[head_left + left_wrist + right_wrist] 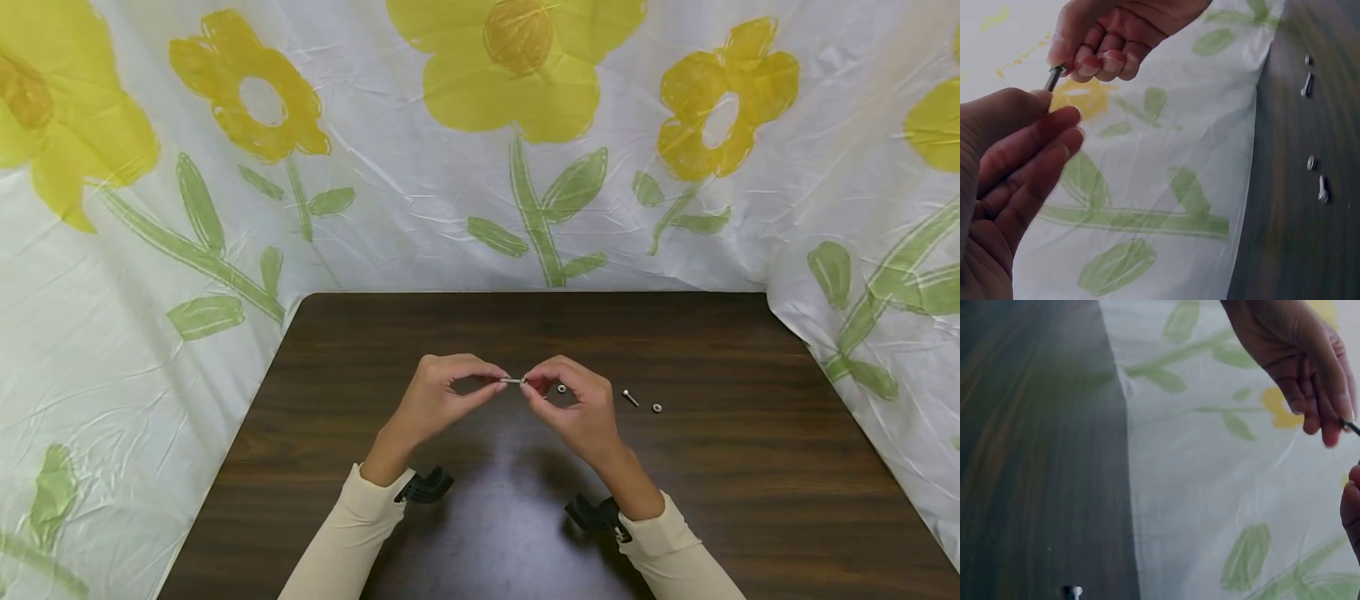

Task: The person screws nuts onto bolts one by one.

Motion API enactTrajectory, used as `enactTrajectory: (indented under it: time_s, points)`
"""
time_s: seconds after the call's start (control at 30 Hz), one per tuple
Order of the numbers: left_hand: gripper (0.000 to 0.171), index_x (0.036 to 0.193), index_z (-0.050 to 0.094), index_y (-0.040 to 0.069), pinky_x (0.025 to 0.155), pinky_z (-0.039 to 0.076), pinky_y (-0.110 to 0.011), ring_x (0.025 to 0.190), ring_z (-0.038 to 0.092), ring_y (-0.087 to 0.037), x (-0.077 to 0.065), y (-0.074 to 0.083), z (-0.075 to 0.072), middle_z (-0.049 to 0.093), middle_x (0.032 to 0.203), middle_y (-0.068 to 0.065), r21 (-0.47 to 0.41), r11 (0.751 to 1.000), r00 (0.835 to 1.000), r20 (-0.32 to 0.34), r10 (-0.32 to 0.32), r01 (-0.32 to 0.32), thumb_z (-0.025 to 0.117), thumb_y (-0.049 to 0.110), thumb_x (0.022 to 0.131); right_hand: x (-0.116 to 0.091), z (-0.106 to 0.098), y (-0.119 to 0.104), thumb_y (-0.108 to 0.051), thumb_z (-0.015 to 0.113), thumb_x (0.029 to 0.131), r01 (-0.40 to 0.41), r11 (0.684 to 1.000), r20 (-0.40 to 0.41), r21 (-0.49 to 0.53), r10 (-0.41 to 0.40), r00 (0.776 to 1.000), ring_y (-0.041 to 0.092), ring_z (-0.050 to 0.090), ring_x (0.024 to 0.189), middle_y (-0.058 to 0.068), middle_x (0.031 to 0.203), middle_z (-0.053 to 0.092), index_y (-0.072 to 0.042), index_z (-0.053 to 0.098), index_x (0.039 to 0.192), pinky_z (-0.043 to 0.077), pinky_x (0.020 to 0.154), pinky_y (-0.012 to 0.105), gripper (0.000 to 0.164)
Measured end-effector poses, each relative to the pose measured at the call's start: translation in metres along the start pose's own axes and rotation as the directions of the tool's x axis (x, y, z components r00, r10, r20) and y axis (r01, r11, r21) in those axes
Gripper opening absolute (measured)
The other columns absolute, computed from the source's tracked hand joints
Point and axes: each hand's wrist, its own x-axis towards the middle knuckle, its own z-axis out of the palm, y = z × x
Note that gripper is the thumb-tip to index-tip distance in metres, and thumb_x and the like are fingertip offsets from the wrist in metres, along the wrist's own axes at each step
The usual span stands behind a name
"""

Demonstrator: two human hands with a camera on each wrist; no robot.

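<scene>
A thin metal bolt [1054, 79] spans the small gap between the two hands, above the table. My left hand [433, 398] pinches one end of it between thumb and fingertips. At the other end, my right hand [576, 407] pinches a small, wider metal piece that looks like a nut [1063, 68], largely covered by the fingertips. Past the right hand lie a loose nut [562, 388], a bolt [630, 398] and another nut [657, 408]. Another bolt [1324, 189] shows on the table in the left wrist view.
The dark wood-grain table [315, 500] reaches back to a white curtain [420, 217] printed with yellow flowers, which also hangs at both sides. Black wrist devices sit on the left cuff [375, 492] and the right cuff [648, 525].
</scene>
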Motion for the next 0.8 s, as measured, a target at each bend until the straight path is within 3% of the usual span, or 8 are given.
enactTrajectory:
  time_s: [0.17, 0.23, 0.4, 0.6, 0.8]
  points:
    - [0.021, 0.094, 0.078, 0.001, 0.07, 0.06, -0.034, 0.078, 0.072, -0.018, -0.001, -0.002, 0.005, 0.076, 0.087, -0.011, -0.162, 0.986, 0.996, -0.071, -0.047, 0.035, 0.081, -0.013, 0.079, -0.004, -0.002, 0.005, 0.015, 0.078, 0.073, -0.006, 0.999, 0.0, 0.05, 0.006, 1.0, 0.015, 0.063, 0.071, 0.008, 0.082, 0.069, -0.001, 0.072, 0.092, 0.055, 0.065, 0.022, 0.026]
    - [0.02, 0.093, 0.078, -0.001, 0.07, 0.06, -0.033, 0.078, 0.073, -0.021, -0.002, -0.001, 0.008, 0.076, 0.087, -0.013, -0.228, 0.973, 0.993, -0.102, -0.055, 0.03, 0.08, -0.015, 0.078, -0.003, -0.002, 0.002, 0.01, 0.078, 0.079, -0.011, 0.996, -0.007, 0.088, 0.012, 1.0, 0.016, 0.064, 0.073, 0.01, 0.083, 0.07, -0.001, 0.073, 0.093, 0.055, 0.065, 0.023, 0.02]
    - [0.011, 0.093, 0.076, -0.007, 0.071, 0.061, -0.034, 0.078, 0.072, -0.027, 0.0, 0.0, 0.015, 0.075, 0.087, -0.018, -0.353, 0.936, 0.985, -0.163, -0.052, -0.009, 0.078, -0.01, 0.083, 0.002, -0.004, -0.009, 0.016, 0.076, 0.079, -0.069, 0.976, -0.03, 0.205, 0.076, 0.997, 0.017, 0.067, 0.076, 0.016, 0.087, 0.07, 0.002, 0.073, 0.096, 0.058, 0.068, 0.023, 0.022]
    - [0.009, 0.092, 0.075, -0.009, 0.072, 0.061, -0.034, 0.078, 0.073, -0.029, 0.003, 0.004, 0.021, 0.074, 0.087, -0.02, -0.374, 0.927, 0.979, -0.193, -0.057, -0.02, 0.079, -0.003, 0.086, 0.006, -0.008, -0.015, 0.024, 0.073, 0.076, -0.119, 0.942, -0.021, 0.313, 0.132, 0.991, 0.018, 0.07, 0.075, 0.019, 0.09, 0.071, 0.007, 0.072, 0.099, 0.06, 0.065, 0.028, 0.028]
    - [0.009, 0.092, 0.075, -0.009, 0.073, 0.061, -0.034, 0.078, 0.073, -0.03, 0.006, 0.005, 0.023, 0.074, 0.086, -0.02, -0.359, 0.933, 0.975, -0.213, -0.063, -0.018, 0.079, -0.004, 0.085, 0.011, -0.011, -0.015, 0.026, 0.072, 0.076, -0.121, 0.941, 0.002, 0.315, 0.127, 0.992, 0.018, 0.071, 0.074, 0.02, 0.09, 0.072, 0.008, 0.072, 0.1, 0.06, 0.062, 0.028, 0.03]
